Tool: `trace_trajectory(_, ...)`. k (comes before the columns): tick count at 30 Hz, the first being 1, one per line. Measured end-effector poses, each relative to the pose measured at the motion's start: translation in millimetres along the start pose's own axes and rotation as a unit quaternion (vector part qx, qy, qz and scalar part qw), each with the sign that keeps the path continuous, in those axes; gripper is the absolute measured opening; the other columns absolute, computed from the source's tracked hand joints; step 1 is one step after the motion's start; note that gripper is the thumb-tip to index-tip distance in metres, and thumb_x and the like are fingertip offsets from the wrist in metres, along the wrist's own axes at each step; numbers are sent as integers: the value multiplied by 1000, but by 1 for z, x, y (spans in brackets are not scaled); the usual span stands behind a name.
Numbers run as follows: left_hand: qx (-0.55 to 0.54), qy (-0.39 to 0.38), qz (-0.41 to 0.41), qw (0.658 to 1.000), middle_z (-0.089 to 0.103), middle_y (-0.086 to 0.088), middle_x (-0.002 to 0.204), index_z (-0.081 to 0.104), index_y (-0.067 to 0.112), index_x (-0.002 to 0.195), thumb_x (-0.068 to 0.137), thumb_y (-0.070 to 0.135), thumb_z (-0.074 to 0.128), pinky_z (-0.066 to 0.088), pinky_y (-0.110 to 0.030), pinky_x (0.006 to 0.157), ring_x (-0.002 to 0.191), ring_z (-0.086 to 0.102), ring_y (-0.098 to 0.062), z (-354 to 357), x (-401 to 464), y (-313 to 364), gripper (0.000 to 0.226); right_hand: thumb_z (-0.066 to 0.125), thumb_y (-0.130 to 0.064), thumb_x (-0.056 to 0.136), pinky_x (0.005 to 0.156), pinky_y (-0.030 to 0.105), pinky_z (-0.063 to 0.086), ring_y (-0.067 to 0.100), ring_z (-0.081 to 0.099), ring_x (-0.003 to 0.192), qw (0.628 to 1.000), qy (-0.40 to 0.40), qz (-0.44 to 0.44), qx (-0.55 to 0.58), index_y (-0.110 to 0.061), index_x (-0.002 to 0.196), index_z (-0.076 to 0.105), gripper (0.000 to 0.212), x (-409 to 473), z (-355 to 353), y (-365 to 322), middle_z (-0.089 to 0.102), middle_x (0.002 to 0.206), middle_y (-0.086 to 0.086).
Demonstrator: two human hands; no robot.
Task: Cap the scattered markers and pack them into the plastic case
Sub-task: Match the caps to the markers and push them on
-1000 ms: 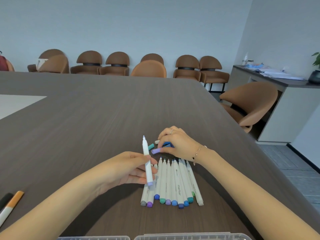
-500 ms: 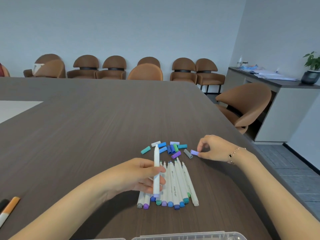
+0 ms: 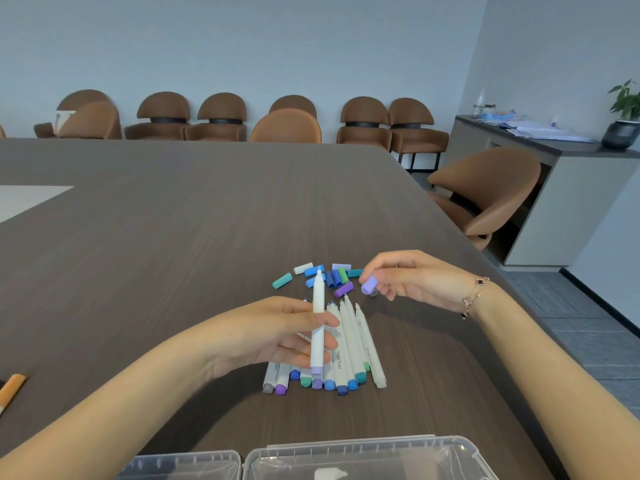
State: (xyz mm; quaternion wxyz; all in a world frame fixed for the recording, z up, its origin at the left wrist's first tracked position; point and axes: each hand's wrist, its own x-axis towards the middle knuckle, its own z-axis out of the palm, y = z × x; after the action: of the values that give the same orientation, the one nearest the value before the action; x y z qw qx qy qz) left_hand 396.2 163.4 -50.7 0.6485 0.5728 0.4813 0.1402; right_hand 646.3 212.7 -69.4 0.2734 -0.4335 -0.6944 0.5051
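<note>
My left hand (image 3: 287, 332) grips an uncapped white marker (image 3: 318, 320) upright, its lilac end down and tip up. My right hand (image 3: 412, 280) pinches a lilac cap (image 3: 369, 285) a little above the table, to the right of the marker's tip. Several uncapped white markers (image 3: 349, 348) lie side by side on the dark table (image 3: 173, 237) under my left hand. A cluster of loose caps (image 3: 329, 276) in blue, teal, green, purple and white lies just beyond them. The open clear plastic case (image 3: 363, 459) sits at the near edge.
An orange-and-white marker (image 3: 10, 389) lies at the table's near left edge. A white sheet (image 3: 24, 199) rests far left. Brown chairs line the far wall, and one chair (image 3: 485, 192) stands by the table's right side, next to a sideboard with a potted plant.
My right hand has picked a lilac cap out of the cluster, lifted it and brought it leftwards nearer the marker's tip. My left hand has kept the marker upright and shifted slightly.
</note>
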Motion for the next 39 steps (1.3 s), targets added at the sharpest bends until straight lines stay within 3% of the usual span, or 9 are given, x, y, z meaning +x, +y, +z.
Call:
trace_trajectory(3,24,-1,7,1000,74,-5,97,66,11,112,88,27,59,58,-28,82,85,72,-17,2,2,-1,29,51,-23,93,71,20,48,9,53,76,996,0,-1,87,-9,103,66,23,5,9,0,59,83,0)
trace_trajectory(7,57,-4,4,998,74,-3,95,66,11,113,88,27,60,57,-30,84,85,72,-17,6,4,-3,31,48,-25,93,75,20,49,10,62,88,998,-17,-7,56,-8,104,65,26,9,20,-1,67,95,-6)
trace_trajectory(10,62,-8,0,998,74,-3,96,66,11,113,88,28,60,57,-29,84,86,72,-18,7,6,-4,30,50,-16,94,72,19,49,11,62,86,999,-12,-5,38,-13,104,66,19,8,19,-1,67,97,-14)
trace_trajectory(15,84,-20,-5,996,73,-3,97,65,11,115,89,29,58,56,-28,85,89,71,-18,8,10,-5,33,54,-8,92,67,19,50,11,63,79,998,17,-4,66,-11,101,59,11,9,19,2,69,90,1)
trace_trajectory(19,97,-17,-9,995,72,-5,104,64,11,116,89,29,58,56,-28,85,89,70,-17,10,12,-7,33,58,-11,90,69,21,50,11,62,82,998,59,-14,35,-16,95,66,11,9,17,3,69,91,-4)
trace_trajectory(23,48,29,28,998,73,-7,103,65,8,112,89,27,59,56,-36,87,91,71,-20,9,16,-8,31,58,-6,89,70,20,53,10,66,84,997,16,5,77,-10,97,66,12,4,16,1,72,90,-1)
trace_trajectory(28,-37,85,76,993,74,-7,97,67,8,109,88,25,60,59,-28,77,88,72,-18,8,22,-2,28,60,-1,85,69,22,56,17,69,83,995,-54,24,75,-5,93,63,10,6,27,-5,73,90,9)
trace_trajectory(34,-28,91,85,992,75,-6,95,67,9,108,87,27,62,59,-23,69,85,73,-17,6,25,-1,28,60,-2,85,68,21,54,15,68,81,996,-35,11,80,-6,91,63,7,5,26,-7,71,89,10)
trace_trajectory(39,-2,67,66,996,74,-7,98,67,12,108,88,27,60,59,-26,75,87,72,-16,8,23,-3,25,62,-12,84,69,23,55,17,69,84,995,10,5,101,-7,97,64,14,6,23,-6,71,93,10)
